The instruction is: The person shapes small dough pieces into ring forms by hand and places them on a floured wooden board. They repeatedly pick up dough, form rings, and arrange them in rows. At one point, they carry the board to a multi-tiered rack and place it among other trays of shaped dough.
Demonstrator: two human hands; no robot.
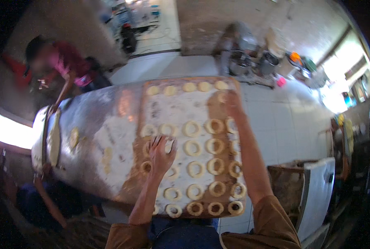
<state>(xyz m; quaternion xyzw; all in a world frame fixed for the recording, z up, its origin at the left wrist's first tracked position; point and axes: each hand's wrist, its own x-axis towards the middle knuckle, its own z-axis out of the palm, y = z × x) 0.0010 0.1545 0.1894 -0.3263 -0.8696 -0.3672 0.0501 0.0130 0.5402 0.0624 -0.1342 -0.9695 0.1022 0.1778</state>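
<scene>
A floured board [172, 107] carries rows of pale dough rings [199, 167], with small dough discs [189, 87] along its far edge. My left hand [162, 151] is over the rings in the middle-left, fingers bent around a pale piece of dough [169, 145]. Near the board's far right corner, just below the discs, my right hand [234, 102] has curled fingers; whatever lies in or under them is too blurred to make out.
A metal worktop [85, 116] with flour and dough strips [54, 143] extends left. A co-worker [70, 60] stands at its far side, another [43, 199] at the near left. Pots [241, 62] line the back wall; a white cabinet [317, 195] stands right.
</scene>
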